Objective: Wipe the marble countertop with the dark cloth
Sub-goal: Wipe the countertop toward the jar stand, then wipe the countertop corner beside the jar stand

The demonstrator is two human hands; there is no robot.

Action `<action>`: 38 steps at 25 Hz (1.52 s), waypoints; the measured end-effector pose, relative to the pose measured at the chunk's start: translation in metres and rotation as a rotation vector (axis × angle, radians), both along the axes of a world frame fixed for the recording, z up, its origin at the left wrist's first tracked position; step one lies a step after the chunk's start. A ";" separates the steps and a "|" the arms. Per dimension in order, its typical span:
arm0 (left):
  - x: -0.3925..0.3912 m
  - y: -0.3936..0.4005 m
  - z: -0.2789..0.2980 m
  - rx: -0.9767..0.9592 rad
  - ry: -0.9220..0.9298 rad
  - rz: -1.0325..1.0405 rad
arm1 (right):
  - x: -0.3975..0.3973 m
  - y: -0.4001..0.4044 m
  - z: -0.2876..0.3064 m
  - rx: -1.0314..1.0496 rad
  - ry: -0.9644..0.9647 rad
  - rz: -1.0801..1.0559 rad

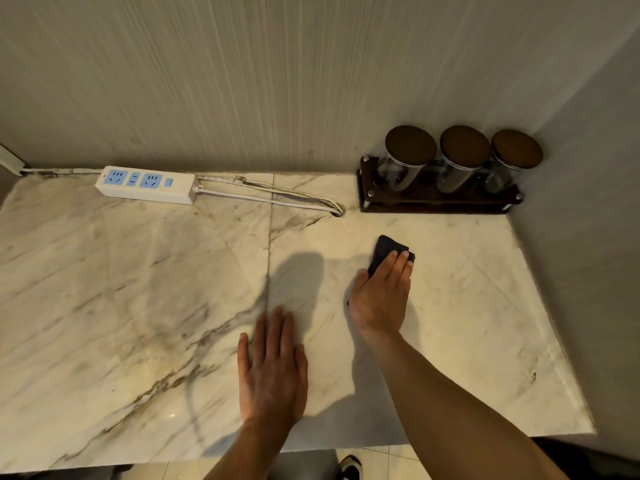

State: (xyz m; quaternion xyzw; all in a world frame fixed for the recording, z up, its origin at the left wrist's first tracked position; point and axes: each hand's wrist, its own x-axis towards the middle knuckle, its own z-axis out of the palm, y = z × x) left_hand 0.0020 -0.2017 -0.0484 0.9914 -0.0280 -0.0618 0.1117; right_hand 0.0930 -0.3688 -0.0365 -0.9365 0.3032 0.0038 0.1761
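Note:
The marble countertop (138, 289) is cream with brown veins and a seam down its middle. A small dark cloth (388, 249) lies on it right of the seam. My right hand (382, 296) presses flat on the cloth, fingers together, and covers most of it; only the far end shows past my fingertips. My left hand (273, 368) rests palm down on the bare marble near the front edge, just right of the seam, holding nothing.
A white power strip (147, 184) with blue sockets lies at the back left, its cable (277, 197) running into a hole in the counter. A dark rack (440, 197) with three lidded glass jars stands in the back right corner. Walls bound the back and right.

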 end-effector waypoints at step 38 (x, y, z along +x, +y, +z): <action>-0.007 -0.068 0.008 -0.238 -0.051 -0.035 | -0.171 -0.108 0.008 -0.103 0.077 1.055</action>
